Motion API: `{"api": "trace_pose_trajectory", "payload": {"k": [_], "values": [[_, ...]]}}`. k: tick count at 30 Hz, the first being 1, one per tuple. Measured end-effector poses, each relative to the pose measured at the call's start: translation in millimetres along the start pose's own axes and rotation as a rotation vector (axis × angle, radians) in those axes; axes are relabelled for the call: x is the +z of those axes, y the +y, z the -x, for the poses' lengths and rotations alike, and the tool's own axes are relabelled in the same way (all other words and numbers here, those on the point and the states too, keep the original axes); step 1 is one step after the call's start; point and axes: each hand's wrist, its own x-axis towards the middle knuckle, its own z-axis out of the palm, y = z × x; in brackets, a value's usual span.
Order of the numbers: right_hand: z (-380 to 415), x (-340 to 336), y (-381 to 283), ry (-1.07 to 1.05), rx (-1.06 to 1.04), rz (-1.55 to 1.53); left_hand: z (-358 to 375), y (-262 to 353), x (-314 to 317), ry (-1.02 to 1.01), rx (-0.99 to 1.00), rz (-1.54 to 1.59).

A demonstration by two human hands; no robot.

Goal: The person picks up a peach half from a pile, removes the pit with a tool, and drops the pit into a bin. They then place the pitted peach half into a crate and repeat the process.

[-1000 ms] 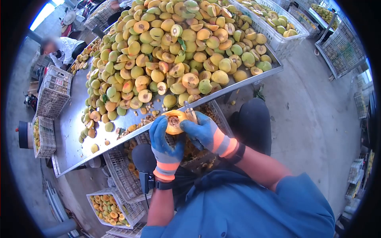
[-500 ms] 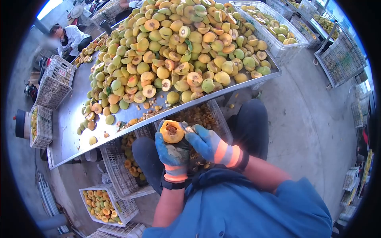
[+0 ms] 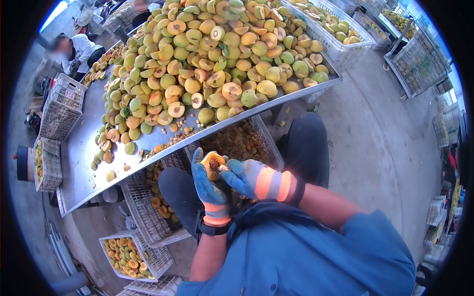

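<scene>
My left hand (image 3: 211,186), in a blue, grey and orange glove, is closed around a yellow peach half (image 3: 213,165). The cut side is turned up, showing a brown, rough hollow in the middle. My right hand (image 3: 243,176), gloved alike, is closed with thumb and fingers together at the right edge of the fruit. A small, pale tip of something shows at its fingertips beside the hollow; the rest is hidden in the hand. Both hands are above my lap, in front of a crate of brownish scraps (image 3: 236,145).
A large heap of cut peaches (image 3: 197,64) covers much of the metal table (image 3: 81,165). Peach halves fill a white crate (image 3: 163,261) at lower left. Another crate (image 3: 143,204) stands beside my knee. A co-worker (image 3: 81,52) sits at far left. More crates (image 3: 419,64) stand at right.
The peach half has tilted in my left hand, so its hollow faces more to the right. My right hand has moved slightly left and down, its fingertips now at the hollow.
</scene>
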Motion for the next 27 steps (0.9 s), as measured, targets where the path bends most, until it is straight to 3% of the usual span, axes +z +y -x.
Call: {"api": "trace_pose_trajectory", "payload": {"k": [2, 4, 5, 7, 8, 10, 11, 13, 14, 16, 20, 22, 23, 25, 27], "values": [[-0.4, -2.2, 4.7, -0.055, 0.022, 0.008, 0.4, -1.6, -1.8, 0.007, -0.021, -0.01], [-3.6, -0.2, 17.6, -0.157, -0.187, 0.105, -1.2, -2.8, -1.7, 0.04, -0.032, -0.046], [-1.6, 0.6, 22.0, -0.155, -0.182, 0.104, -2.1, -3.9, -3.2, 0.039, -0.037, -0.046], [-0.2, -2.5, 18.2, -0.168, -0.172, -0.225, -4.3, -5.1, -5.6, 0.032, -0.035, -0.084], [-1.2, -2.0, 21.5, -0.166, -0.165, -0.229, -4.1, -5.7, -7.0, 0.032, -0.042, -0.085], [-5.6, 1.2, 34.9, -0.153, -0.475, -0.159, -5.0, -3.7, -4.7, 0.025, -0.034, -0.152], [-6.1, 5.6, 44.7, -0.152, -0.472, -0.16, -5.9, -3.5, -4.0, 0.025, -0.037, -0.153], [-6.3, 8.6, 50.0, -0.449, 0.265, -0.709, -5.5, -4.3, -3.5, 0.035, -0.075, -0.13], [-1.3, 8.6, 52.1, -0.445, 0.27, -0.712, -4.2, -4.6, -3.7, 0.034, -0.082, -0.13], [2.5, -9.3, 19.1, -0.47, 0.663, -1.158, -2.9, -6.4, -3.6, -0.004, -0.038, -0.105], [5.2, 2.0, 24.1, -0.488, 0.754, -1.341, -0.6, -17.7, -8.7, 0.013, 0.034, -0.142], [7.3, 7.0, 18.0, -0.367, 0.715, -1.161, -1.8, -27.9, -16.4, 0.034, 0.086, -0.24], [6.4, 12.0, 13.0, -0.277, 0.541, -0.838, -4.0, -33.0, -21.0, 0.034, 0.084, -0.24], [8.7, 17.1, 15.7, -0.239, 0.435, -0.722, -6.5, -35.6, -26.7, 0.153, -0.141, -0.054], [7.9, 18.8, 24.2, -0.242, 0.438, -0.687, -6.5, -33.1, -25.0, 0.169, -0.219, 0.015]]}}
